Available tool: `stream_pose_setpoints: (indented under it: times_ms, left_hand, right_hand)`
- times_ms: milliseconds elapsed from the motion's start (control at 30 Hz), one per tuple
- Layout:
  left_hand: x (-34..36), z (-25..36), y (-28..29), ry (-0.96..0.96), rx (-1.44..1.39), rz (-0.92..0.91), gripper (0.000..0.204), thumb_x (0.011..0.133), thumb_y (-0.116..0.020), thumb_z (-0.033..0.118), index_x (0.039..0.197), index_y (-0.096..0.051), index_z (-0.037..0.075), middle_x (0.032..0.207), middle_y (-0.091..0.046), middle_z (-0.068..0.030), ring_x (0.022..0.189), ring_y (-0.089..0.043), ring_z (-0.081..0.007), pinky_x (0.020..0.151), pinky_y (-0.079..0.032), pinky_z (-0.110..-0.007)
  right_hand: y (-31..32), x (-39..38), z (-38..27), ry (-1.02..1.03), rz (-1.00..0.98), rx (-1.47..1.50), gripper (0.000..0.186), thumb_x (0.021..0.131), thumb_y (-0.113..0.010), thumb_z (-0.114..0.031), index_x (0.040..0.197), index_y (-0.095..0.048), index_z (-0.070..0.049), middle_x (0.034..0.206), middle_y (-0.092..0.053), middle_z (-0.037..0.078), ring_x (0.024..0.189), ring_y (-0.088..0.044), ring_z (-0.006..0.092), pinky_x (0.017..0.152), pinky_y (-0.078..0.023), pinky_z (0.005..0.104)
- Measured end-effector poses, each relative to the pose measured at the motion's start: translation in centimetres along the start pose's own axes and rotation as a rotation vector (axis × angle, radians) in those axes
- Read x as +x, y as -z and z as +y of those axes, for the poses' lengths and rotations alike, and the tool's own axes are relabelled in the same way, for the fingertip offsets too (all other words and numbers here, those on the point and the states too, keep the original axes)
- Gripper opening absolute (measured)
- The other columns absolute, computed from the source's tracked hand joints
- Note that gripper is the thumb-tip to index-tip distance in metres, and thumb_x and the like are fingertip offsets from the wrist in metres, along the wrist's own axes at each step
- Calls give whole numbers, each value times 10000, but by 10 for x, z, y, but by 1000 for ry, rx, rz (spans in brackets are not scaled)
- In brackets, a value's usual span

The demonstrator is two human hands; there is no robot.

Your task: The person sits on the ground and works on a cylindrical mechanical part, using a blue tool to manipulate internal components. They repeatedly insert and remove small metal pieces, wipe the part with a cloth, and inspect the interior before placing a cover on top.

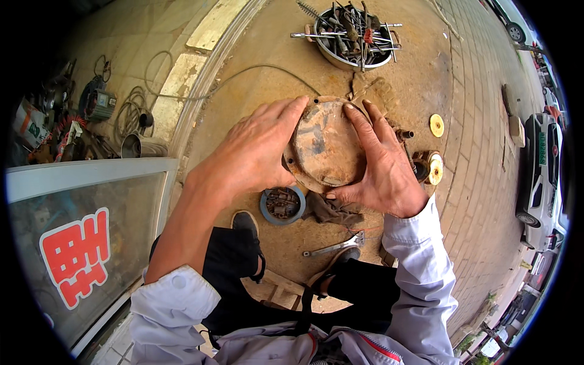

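Note:
I hold a rusty, roughly round metal housing (pixel 322 143) with bolt holes in its flange. My left hand (pixel 249 146) is closed on its left side, and my right hand (pixel 389 170) grips the right, thumb at the lower edge. Behind my right hand are a rusty fitting (pixel 407 135) and a part with a yellow disc (pixel 434 171); another yellow disc (pixel 437 125) lies beyond. Beneath the housing, a grey bowl of small dark parts (pixel 283 204) sits beside a dirty cloth (pixel 334 213). A wrench (pixel 331 248) lies near my right foot.
A basin of tools (pixel 353 58) stands ahead, with a cable (pixel 243 67) nearby. A glass door (pixel 85 176), coiled hoses (pixel 131 115) and a motor (pixel 100 106) are on the left. A paved walkway (pixel 474 170) with parked cars (pixel 535 182) runs along the right.

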State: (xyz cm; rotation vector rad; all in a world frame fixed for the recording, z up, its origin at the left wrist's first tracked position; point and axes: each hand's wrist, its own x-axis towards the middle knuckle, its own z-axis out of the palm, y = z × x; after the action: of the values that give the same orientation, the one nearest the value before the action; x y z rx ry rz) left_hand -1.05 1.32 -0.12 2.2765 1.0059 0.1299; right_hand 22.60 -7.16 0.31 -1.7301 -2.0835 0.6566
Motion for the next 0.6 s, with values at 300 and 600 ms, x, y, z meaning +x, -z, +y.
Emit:
stream_pose_setpoints:
  times_ms: [300,600]
  left_hand:
    - [1,2,5,32,31,1,1201,560,-957,189,1556,-314,-3,1539,-431,-227,1447,-416,-377,1210,-373,-422]
    - [-1,-1,3,36,51,23,1147,573,-948,201,1529,-356,-24,1541,-430,-219,1442,-426,-372,1210,-376,-416]
  right_hand:
    - [-9,-2,8,9,93,67,1285,475,-984,-387,1541,-390,12,1526,-431,296,1388,-475,460,1151,-426,478]
    - [-16,0,20,83,157,-19,1289,475,-969,-498,1504,-432,62,1510,-466,301,1411,-467,439,1165,-403,488]
